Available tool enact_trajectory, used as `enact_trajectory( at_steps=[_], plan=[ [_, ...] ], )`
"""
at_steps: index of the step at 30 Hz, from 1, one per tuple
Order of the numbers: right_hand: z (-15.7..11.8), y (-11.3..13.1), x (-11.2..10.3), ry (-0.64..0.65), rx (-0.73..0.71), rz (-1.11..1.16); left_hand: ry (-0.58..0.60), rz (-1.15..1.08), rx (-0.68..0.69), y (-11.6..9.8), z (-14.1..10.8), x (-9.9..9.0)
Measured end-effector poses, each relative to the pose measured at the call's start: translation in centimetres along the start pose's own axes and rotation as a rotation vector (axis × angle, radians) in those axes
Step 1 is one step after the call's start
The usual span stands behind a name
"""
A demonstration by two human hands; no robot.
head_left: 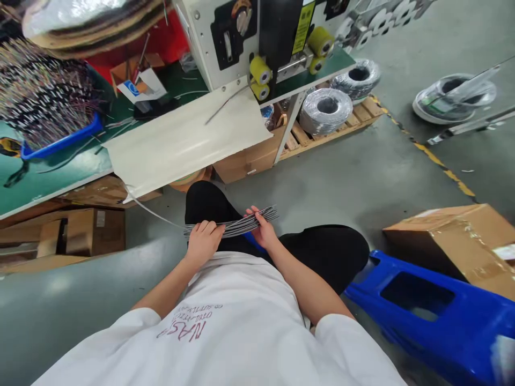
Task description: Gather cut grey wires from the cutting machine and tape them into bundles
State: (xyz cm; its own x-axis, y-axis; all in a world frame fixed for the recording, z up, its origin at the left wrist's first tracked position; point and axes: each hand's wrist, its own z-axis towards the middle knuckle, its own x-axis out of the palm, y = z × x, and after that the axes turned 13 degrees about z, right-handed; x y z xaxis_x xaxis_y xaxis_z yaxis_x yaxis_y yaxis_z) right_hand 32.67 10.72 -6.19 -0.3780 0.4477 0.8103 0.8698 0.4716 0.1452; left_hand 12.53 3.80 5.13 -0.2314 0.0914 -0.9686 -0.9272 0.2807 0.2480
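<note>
A bundle of thin grey cut cables (233, 228) lies across my lap, held between both hands. My left hand (204, 239) is closed over the bundle's left part, with the back of the hand facing up. Near the right end, my right hand (261, 228) grips the same cables between thumb and fingers, and the cut ends stick out past it. One longer pale strand (155, 215) runs from the left end up toward the bench. Above my lap, a cream curved sheet (181, 145) slopes off the bench front, with a single dark cable piece on it.
A machine (225, 43) with yellow rollers stands on the green bench (48, 177). At the left, a blue tray (64, 143) holds many cut wires. Wrapped cable coils (325, 110) rest on a wooden pallet. Cardboard boxes (458, 246) and a blue plastic stool (426, 289) are to my right.
</note>
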Motion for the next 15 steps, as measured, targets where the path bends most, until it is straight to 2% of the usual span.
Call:
enact_trajectory(
  at_steps=[4, 8, 11, 15],
  plan=[
    [0.0, -0.2, 0.2, -0.027, -0.002, 0.023, 0.041, -0.042, -0.008, 0.6, -0.5, -0.4],
    [-0.1, -0.4, 0.5, 0.015, -0.024, 0.006, 0.017, -0.075, -0.022, 2.4, -1.5, -0.6],
    [-0.4, -0.6, 0.3, 0.052, -0.040, -0.022, -0.045, -0.107, -0.150, 4.5, -2.6, 0.3],
    [0.0, -0.5, -0.4, 0.094, -0.046, -0.028, -0.134, -0.299, -0.397, 6.0, -2.7, 3.5]
  ],
)
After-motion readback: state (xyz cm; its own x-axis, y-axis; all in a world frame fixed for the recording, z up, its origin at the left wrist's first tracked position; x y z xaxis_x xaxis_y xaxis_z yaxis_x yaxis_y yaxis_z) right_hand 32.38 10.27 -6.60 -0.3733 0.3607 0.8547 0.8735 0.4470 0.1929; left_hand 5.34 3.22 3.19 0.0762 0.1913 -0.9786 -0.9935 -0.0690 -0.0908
